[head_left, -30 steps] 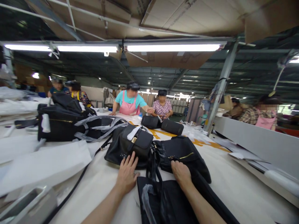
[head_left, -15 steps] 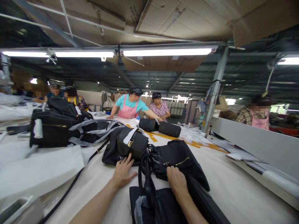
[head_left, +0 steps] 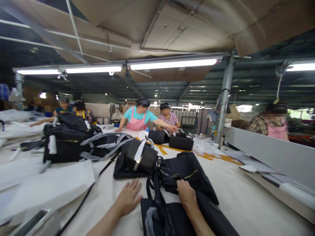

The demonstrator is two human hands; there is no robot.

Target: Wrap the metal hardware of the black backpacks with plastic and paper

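We have our right hand (head_left: 186,193) at the near edge of a black bag (head_left: 193,164) with a gold zipper (head_left: 191,174), which lies on the white-covered table (head_left: 246,193) in front of us, a little right of centre. Its fingers are curled in tightly against the bag; their tips are hidden, so we cannot tell what they pinch. Our left hand (head_left: 128,196) is palm down over the white cover, fingers nearly straight and slightly spread, holding nothing, just short of a black flap bag (head_left: 149,160) with a gold clasp (head_left: 137,164) and white wrapping (head_left: 139,151) on its flap.

Nearest us, between our forearms, lies another black bag (head_left: 177,216) with translucent plastic (head_left: 150,219) on it. To the left we see a long black strap (head_left: 85,196), white sheets (head_left: 61,183) and a bulky black bag (head_left: 66,152). Farther back, a co-worker in a pink apron (head_left: 136,123) stretches an arm above two dark cases (head_left: 180,142) by orange tape (head_left: 221,158). Overhead, the printing on the cardboard (head_left: 180,31) is too blurred to read.
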